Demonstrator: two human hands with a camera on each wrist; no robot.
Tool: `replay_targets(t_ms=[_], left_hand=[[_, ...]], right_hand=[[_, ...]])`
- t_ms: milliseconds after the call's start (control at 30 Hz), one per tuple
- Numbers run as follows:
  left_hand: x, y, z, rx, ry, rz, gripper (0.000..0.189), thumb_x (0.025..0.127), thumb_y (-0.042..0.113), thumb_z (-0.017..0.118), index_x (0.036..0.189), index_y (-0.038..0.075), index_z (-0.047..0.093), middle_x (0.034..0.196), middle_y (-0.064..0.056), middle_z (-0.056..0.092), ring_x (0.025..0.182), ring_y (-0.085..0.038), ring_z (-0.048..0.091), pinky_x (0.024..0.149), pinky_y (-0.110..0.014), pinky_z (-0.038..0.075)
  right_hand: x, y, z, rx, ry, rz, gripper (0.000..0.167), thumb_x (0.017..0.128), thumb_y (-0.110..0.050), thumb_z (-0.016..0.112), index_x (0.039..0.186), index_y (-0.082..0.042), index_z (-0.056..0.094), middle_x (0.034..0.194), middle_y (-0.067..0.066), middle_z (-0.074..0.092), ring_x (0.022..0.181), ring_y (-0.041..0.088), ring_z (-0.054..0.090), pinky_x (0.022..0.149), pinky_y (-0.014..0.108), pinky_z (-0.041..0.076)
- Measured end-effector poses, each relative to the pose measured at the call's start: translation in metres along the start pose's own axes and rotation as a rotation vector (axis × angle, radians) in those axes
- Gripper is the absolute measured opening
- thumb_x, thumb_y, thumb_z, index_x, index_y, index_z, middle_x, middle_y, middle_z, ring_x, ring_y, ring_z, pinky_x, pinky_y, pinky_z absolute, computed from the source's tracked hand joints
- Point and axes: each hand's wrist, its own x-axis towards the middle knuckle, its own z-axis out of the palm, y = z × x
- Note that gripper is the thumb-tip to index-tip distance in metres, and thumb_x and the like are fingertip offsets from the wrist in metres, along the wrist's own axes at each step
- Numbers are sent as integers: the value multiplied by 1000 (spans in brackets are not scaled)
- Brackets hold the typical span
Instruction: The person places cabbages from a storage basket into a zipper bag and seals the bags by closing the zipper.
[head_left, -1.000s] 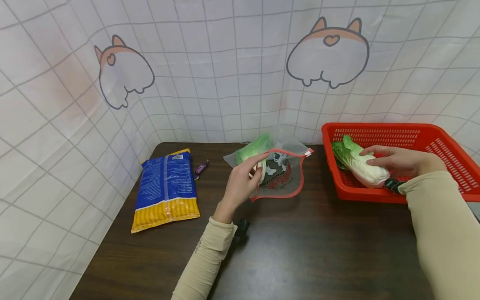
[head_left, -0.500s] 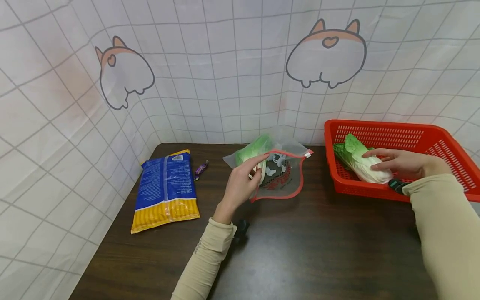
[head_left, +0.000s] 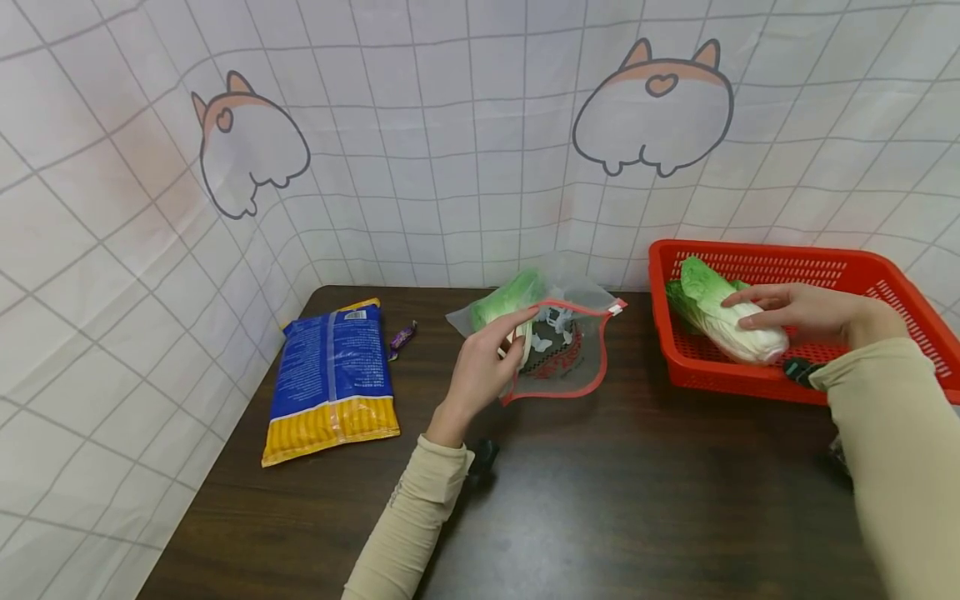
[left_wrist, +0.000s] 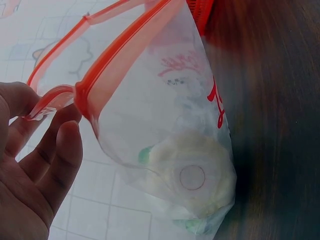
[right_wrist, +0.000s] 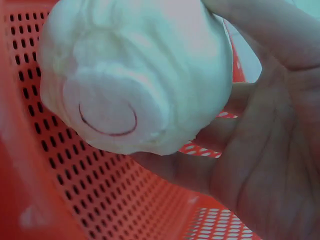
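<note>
My left hand (head_left: 480,371) pinches the red zip edge of a clear zip bag (head_left: 602,358), thumb and fingers at one end of its mouth in the left wrist view. The bag's mouth gapes, and a napa cabbage (left_wrist: 195,175) lies inside, base toward the opening. At the right, my right hand (head_left: 825,312) grips a second napa cabbage (head_left: 750,337) inside the red basket (head_left: 720,379). In the right wrist view the cabbage's pale round base (right_wrist: 107,112) faces the camera, with my thumb over it and fingers beneath.
A blue and yellow packet (head_left: 330,367) lies at the table's left, a small purple wrapped candy (head_left: 402,336) beside it. Further green leaves (head_left: 678,304) show by the held cabbage. A grid-patterned cloth (head_left: 480,150) hangs behind the table (head_left: 637,500). A dark object (head_left: 838,458) peeks out beside my right sleeve.
My right hand and the cabbage have shifted slightly up and left within the basket, the leafy end rising. The left hand and the bag have stayed in place.
</note>
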Motion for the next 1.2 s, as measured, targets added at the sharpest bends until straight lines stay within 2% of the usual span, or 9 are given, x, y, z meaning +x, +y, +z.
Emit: replay_targets(t_ms=[100, 200, 333, 500, 733, 900, 1000, 1067, 1200], left_hand=[[1, 0, 0, 0, 0, -1, 43, 96, 2, 52, 136, 17, 60, 107, -1, 66, 67, -8, 62, 46, -22, 40], [1, -1, 1, 1, 1, -1, 43, 96, 2, 52, 136, 16, 60, 114, -1, 66, 67, -8, 62, 47, -22, 40], [2, -2, -1, 8, 4, 0, 43, 96, 2, 53, 136, 16, 60, 115, -1, 66, 67, -8, 61, 47, -22, 40], [3, -3, -2, 4, 1, -6, 43, 96, 2, 53, 136, 15, 60, 116, -1, 66, 67, -8, 61, 46, -22, 39], [3, -4, -3, -7, -9, -22, 43, 96, 2, 53, 137, 16, 59, 121, -4, 65, 67, -8, 61, 46, -23, 39], [4, -3, -4, -23, -14, -46, 44, 96, 2, 53, 137, 16, 59, 124, -5, 64, 64, -7, 60, 45, -22, 39], [5, -3, -5, -29, -20, -57, 44, 96, 2, 53, 137, 16, 58, 125, -5, 64, 64, -7, 60, 45, -22, 40], [5, -3, -5, -35, -22, -59, 44, 96, 2, 53, 138, 16, 58, 125, -6, 63, 64, -7, 60, 45, -22, 41], [6, -2, -5, -34, -26, -61, 45, 96, 2, 53, 138, 17, 58, 127, -5, 63, 63, -7, 60, 46, -22, 41]], right_hand=[[-2, -8, -1, -1, -7, -13, 51, 99, -17, 57, 146, -11, 37, 130, 16, 37, 91, 26, 60, 79, 44, 56], [-7, -17, -1, -83, 25, -46, 51, 99, -19, 58, 146, -11, 39, 132, 15, 37, 95, 25, 57, 78, 41, 56], [-12, -32, 3, -235, 113, -81, 53, 96, -24, 63, 145, -11, 45, 140, 16, 36, 109, 30, 47, 76, 38, 54], [-20, -49, 11, -349, 249, -103, 54, 94, -33, 65, 143, -14, 50, 149, 21, 31, 123, 38, 33, 80, 39, 47], [-29, -72, 34, -366, 347, -152, 45, 94, -37, 65, 135, -21, 59, 138, 6, 46, 111, 23, 45, 75, 28, 49], [-34, -86, 55, -350, 416, -165, 49, 93, -38, 65, 138, -19, 57, 141, 15, 45, 108, 34, 51, 69, 26, 50], [-38, -93, 68, -338, 481, -161, 52, 93, -41, 65, 140, -20, 55, 143, 16, 43, 108, 36, 52, 68, 25, 50], [-42, -96, 77, -322, 529, -179, 51, 93, -40, 65, 140, -22, 55, 142, 14, 44, 105, 32, 56, 68, 22, 49], [-48, -99, 95, -285, 608, -261, 45, 93, -33, 67, 137, -24, 59, 133, 2, 51, 94, 12, 61, 68, 19, 49]])
